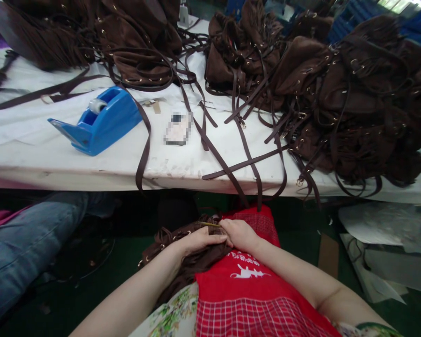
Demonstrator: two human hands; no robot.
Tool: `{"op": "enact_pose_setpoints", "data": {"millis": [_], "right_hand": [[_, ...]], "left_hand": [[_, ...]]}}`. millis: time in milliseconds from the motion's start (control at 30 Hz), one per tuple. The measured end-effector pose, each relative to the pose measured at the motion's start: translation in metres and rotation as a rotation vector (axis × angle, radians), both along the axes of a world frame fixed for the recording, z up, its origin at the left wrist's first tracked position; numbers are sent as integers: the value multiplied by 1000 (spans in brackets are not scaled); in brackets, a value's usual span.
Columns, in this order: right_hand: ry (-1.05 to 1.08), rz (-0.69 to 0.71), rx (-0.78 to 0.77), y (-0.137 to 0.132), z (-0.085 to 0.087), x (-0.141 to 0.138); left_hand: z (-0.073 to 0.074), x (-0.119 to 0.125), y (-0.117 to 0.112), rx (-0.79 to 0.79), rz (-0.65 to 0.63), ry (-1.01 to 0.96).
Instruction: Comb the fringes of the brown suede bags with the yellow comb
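A brown fringed suede bag [182, 255] lies on my lap, partly on a red apron [245, 285]. My left hand [199, 239] rests flat on the bag, fingers closed together and pressing it down. My right hand [240, 234] is closed in a pinch at the bag's top edge, gripping a thin yellowish tool [210, 224] that pokes out to the left. Both hands touch each other below the table's front edge.
The white table [182, 164] carries heaps of brown fringed bags [344, 93] with straps hanging over the edge, a blue tape dispenser [101, 119] and a blurred phone [178, 128]. Another person's jeans-clad leg [24, 243] is at left. Paper sheets [382, 224] lie on the floor at right.
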State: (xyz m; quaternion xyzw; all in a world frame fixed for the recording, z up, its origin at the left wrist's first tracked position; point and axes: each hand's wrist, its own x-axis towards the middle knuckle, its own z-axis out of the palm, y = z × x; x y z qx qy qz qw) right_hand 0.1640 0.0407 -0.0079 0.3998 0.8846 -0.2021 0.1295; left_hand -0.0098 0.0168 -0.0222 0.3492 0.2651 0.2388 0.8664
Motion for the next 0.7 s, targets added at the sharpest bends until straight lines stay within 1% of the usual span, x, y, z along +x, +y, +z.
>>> {"op": "enact_pose_setpoints", "data": {"millis": [100,200,267,367,433,500,533,600,700], "right_hand": [[-91,-55,43,3,-1,-2],[-146,-134,88,6,-1,-3],[-153,-182,85,8,-6,-2],[-165,-302,23,17,-19,5],[-179,-395,-34,24,-29,15],[-189,-456,-68,30,-34,27],[-190,-468,-76,31,-33,32],[-138,-451,-84,27,-25,41],[63,-343,-72,12,-1,44]], "left_hand": [[6,11,-3,65,35,145],[1,18,-3,174,24,249],[-3,20,-2,270,4,356],[-4,20,-1,431,-61,538],[0,20,0,486,-99,578],[3,19,0,487,-95,568],[2,19,0,484,-84,558],[-1,18,1,476,-55,544],[-11,20,1,449,-38,535]]}}
